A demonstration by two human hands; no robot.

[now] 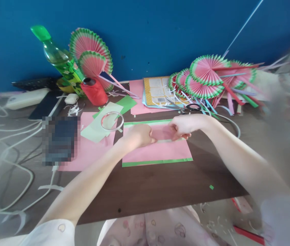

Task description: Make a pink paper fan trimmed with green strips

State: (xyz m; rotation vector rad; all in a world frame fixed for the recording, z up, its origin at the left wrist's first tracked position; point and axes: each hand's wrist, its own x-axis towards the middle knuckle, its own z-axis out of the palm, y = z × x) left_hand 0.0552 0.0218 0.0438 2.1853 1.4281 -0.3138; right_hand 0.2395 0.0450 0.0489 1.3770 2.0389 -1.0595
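Note:
A pink paper sheet (157,153) with green strips along its far and near edges lies on the desk in front of me. Both my hands are over its far half. My left hand (141,135) pinches the paper with thumb and fingers. Opposite it, my right hand (184,126) has its fingers curled and pressed together on the same paper. A darker pink band with a pale lower edge stretches between them; whether it is a fold or a separate strip, I cannot tell. The fingertips partly hide it.
Left of the sheet, a clear tape roll (112,121) rests on pale green paper (93,129). Scissors (193,107) lie beyond it. Pleated watermelon fans (206,70), a green bottle (58,58) and a red thread spool (95,91) stand at the back. White cables (29,171) cross the left.

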